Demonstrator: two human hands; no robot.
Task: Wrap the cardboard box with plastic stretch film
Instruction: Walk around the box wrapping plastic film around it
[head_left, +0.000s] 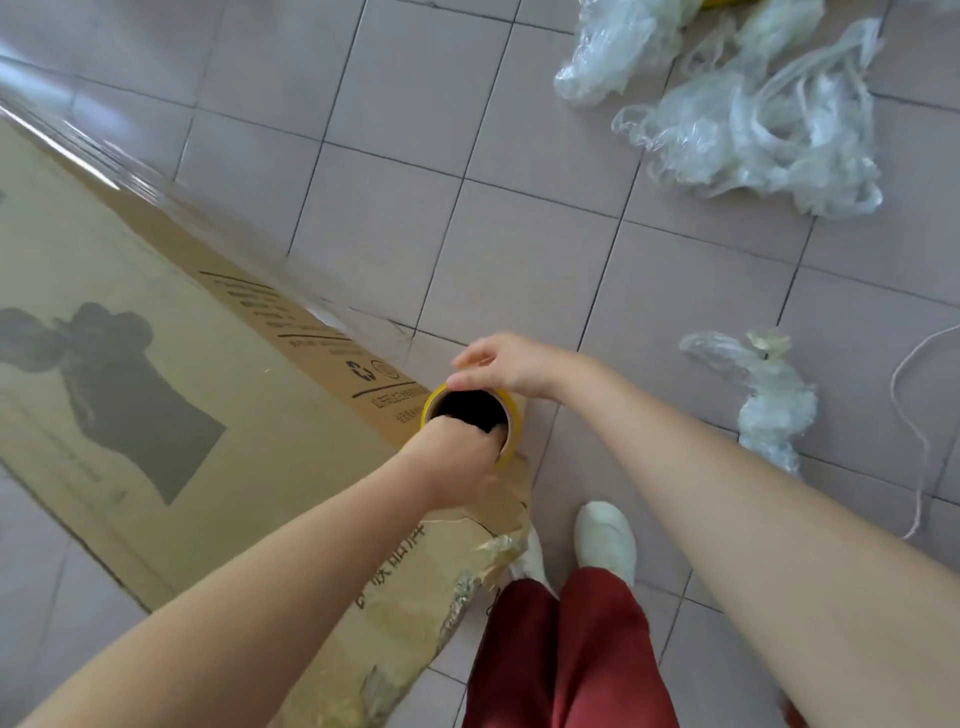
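A large flat cardboard box (171, 395) with a dark printed figure lies across the left of the floor. At its near right corner stands the stretch film roll (511, 415), seen end-on, with a yellow-rimmed core. My left hand (462, 462) grips the roll's near rim with fingers inside the core. My right hand (504, 364) curls over the far rim. A sheet of clear film (156, 171) stretches from the roll along the box's far edge toward the upper left.
Crumpled heaps of used plastic film (753, 114) lie on the tiled floor at upper right, and a smaller wad (769, 395) lies at right. A white cord (914, 431) trails near the right edge. My feet in white shoes (605, 535) stand beside the box's torn corner.
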